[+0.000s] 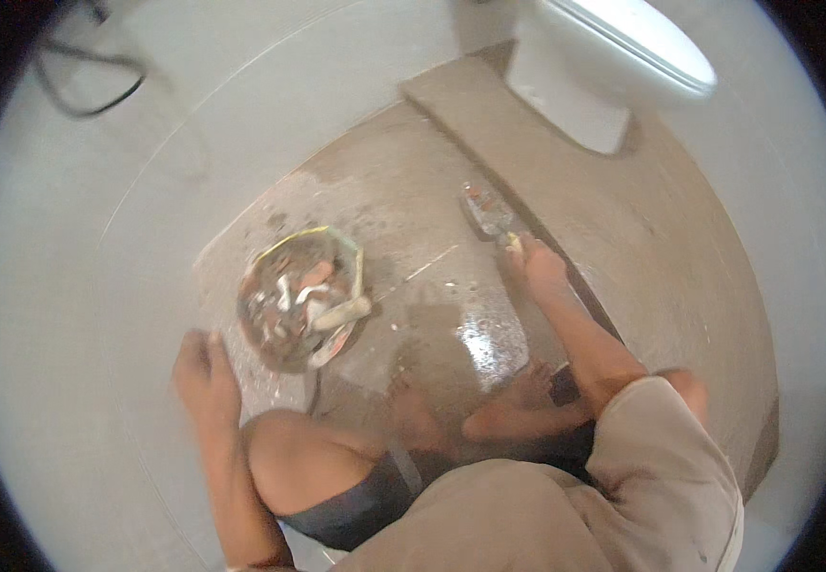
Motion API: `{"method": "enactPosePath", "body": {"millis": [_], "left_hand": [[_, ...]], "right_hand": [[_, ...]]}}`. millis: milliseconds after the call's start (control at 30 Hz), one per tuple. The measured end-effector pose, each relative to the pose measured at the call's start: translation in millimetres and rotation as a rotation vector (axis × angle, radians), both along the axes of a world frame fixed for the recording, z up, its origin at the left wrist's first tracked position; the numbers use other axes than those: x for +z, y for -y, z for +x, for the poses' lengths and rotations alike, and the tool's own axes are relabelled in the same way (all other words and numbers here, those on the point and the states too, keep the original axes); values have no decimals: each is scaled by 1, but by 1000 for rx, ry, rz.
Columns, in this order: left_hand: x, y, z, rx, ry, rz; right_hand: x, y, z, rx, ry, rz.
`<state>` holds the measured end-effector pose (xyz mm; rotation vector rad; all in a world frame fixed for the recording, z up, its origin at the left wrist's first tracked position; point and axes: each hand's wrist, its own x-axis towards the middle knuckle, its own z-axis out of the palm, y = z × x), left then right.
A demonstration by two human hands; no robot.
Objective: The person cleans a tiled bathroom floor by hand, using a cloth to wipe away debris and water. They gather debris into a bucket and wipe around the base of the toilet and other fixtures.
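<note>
My right hand [539, 269] is wrapped round the handle of a small trowel [489, 212]. Its metal blade lies low over the wet floor and carries reddish and pale bits of debris. Beside the wall, my left hand [208, 374] hangs with its fingers curled in and nothing visible in it. Between my hands, nearer the left one, a round tub [357, 262] with a yellowish rim holds rubble [284, 276]: reddish fragments, white pieces and grey dirt. A pale, thick handle [344, 313] sticks out across the tub's near right side; what it belongs to is hidden.
A white toilet [565, 81] stands at the far right on a raised brown ledge [699, 238], whose edge runs just beyond my right hand. Pale walls [79, 286] curve round. A dark hose [98, 110] hangs at the upper left. Wet patches and small crumbs mark the floor [384, 181].
</note>
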<state>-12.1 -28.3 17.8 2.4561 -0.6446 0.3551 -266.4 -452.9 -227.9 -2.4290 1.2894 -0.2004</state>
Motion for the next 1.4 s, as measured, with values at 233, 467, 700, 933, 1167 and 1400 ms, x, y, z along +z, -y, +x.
{"method": "enactPosePath", "body": {"millis": [233, 467, 700, 933, 1167, 1400], "left_hand": [[23, -1, -4, 100, 10, 13], [25, -15, -10, 189, -41, -97], [14, -28, 0, 158, 120, -150], [-9, -50, 21, 142, -14, -36], [-45, -72, 56, 120, -53, -52], [-31, -41, 41, -117, -151, -83]], "right_hand": [[77, -74, 67, 378, 298, -126], [115, -152, 126, 692, 348, -200], [122, -178, 139, 754, 342, -117], [43, -134, 106, -57, 496, 349], [-35, -154, -23, -290, 107, 530], [-12, -172, -29, 90, 111, 461]]}}
